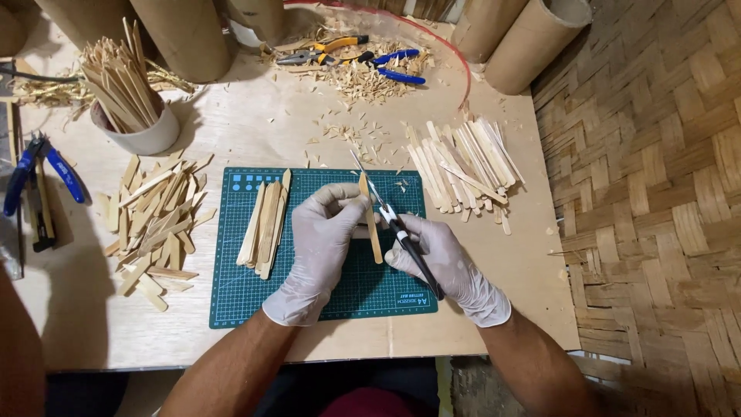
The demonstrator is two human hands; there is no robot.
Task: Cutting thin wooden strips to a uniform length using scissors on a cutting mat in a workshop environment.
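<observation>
Head view of a carving station on a pale plywood desk [270,123]. The left hand [320,239], in a white glove, pinches a thin flat pale wooden stick [371,224] near its upper end, its grip closed on the stick, which lies lengthwise on the dark green gridded cutting mat [231,301]. The right hand [448,259], also gloved, is closed around a black-handled craft knife [401,235], whose narrow blade crosses the stick's upper part, just beside the left fingertips [351,199].

Main hazard, as a judgement: the blade sits so near the pinching fingers that a slip along the grain could run it into the thin glove. A stick held only at one end may also pivot or split under sideways pressure, spoiling the piece.

Just left of the left hand, a small bundle of similar sticks [265,224] rests on the mat; a loose heap of cut sticks [154,224] lies further left, and a stack of longer sticks [463,166] lies to the right. Scattered wood shavings [355,135] could lift the stick or let it skid.
</observation>
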